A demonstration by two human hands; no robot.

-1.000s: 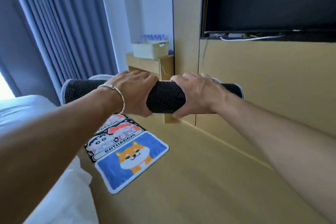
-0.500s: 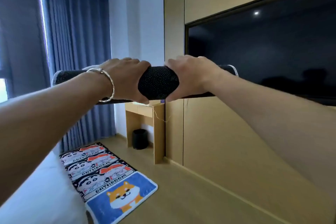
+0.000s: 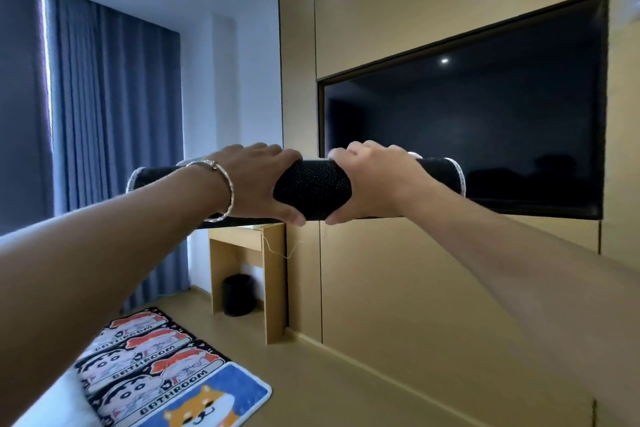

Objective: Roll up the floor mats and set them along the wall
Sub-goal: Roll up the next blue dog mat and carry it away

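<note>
A rolled-up mat [image 3: 311, 189], black dotted backing outward with white edging at its ends, is held level in the air at chest height in front of the wall. My left hand [image 3: 258, 180] grips it left of the middle, a silver bangle on the wrist. My right hand [image 3: 372, 180] grips it right of the middle, fingers over the top and thumb beneath. On the floor at lower left lie flat mats: a blue one with a dog picture [image 3: 211, 402] and several black cartoon "BATHROOM" mats [image 3: 138, 350] overlapping behind it.
A wood-panelled wall [image 3: 415, 288] runs along the right with a dark TV [image 3: 485, 128] set into it. A small wooden desk [image 3: 256, 253] with a black bin [image 3: 239, 295] under it stands in the corner. Blue curtains [image 3: 104, 132] hang at left. A white bed edge [image 3: 45, 406] is at lower left.
The view has tilted up and the roll has been lifted higher, now in front of the TV. Both hands keep the same hold on it.
</note>
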